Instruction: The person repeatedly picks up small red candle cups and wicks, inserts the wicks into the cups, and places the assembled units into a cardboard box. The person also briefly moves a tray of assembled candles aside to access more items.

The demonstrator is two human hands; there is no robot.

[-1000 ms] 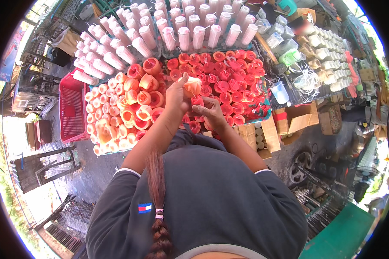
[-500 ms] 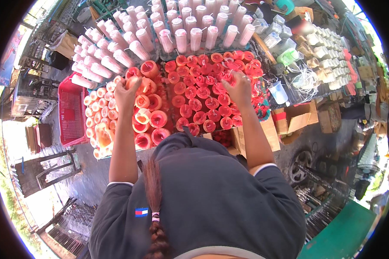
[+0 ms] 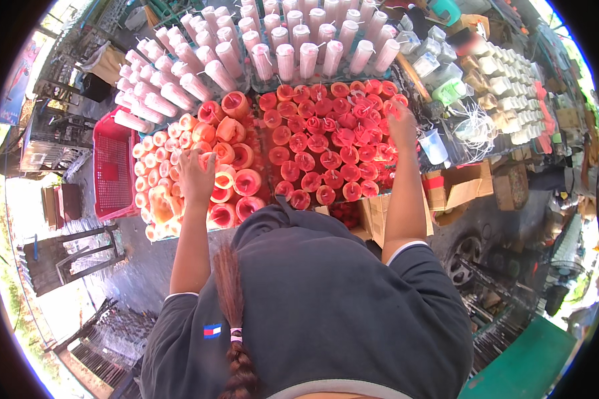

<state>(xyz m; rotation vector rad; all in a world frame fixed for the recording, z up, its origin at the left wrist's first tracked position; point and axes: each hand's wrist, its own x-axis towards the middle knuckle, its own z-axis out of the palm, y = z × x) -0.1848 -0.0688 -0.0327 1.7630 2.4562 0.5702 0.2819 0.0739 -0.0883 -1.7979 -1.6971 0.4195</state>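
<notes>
top: dark navy short-sleeved shirt [image 3: 313,306], loose fit, fills the near part of the view
sleeves: end above the elbow, thin pale edge showing at both cuffs
neckline: light grey band at the near edge
marking: small red, white and blue rectangular patch on the left chest [image 3: 212,330]
hair: reddish-brown braid [image 3: 233,319] down the left front, tied with a pink band [image 3: 236,338]
forearms: bare, no watch or bracelet visible
left hand [image 3: 196,176]: bare, no glove
right hand [image 3: 402,125]: bare, no glove
</notes>
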